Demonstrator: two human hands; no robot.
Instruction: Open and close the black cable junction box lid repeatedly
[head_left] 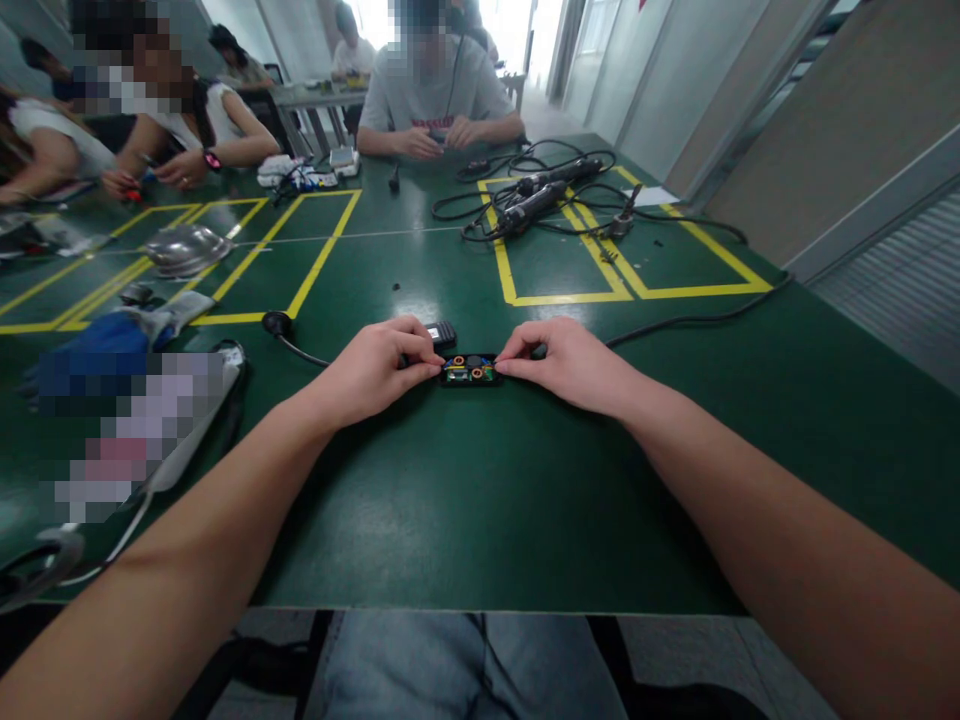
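Note:
A small black open casing (pixel 469 370) with a circuit board and orange coils inside lies on the green table (pixel 465 500). My left hand (pixel 375 368) pinches its left end, fingers curled closed. My right hand (pixel 570 362) pinches its right end the same way. A black cover piece (pixel 442 333) lies just behind the casing, by my left fingers. A black cable (pixel 296 345) runs from the left behind my left hand, and another cable (pixel 697 320) leads off to the right.
Yellow tape squares (pixel 510 290) mark the table. Black power tools with tangled cords (pixel 536 200) lie at the far middle. A metal bowl (pixel 186 248) and a grey-blue bundle (pixel 142 325) sit at left. Other people sit along the far and left edges.

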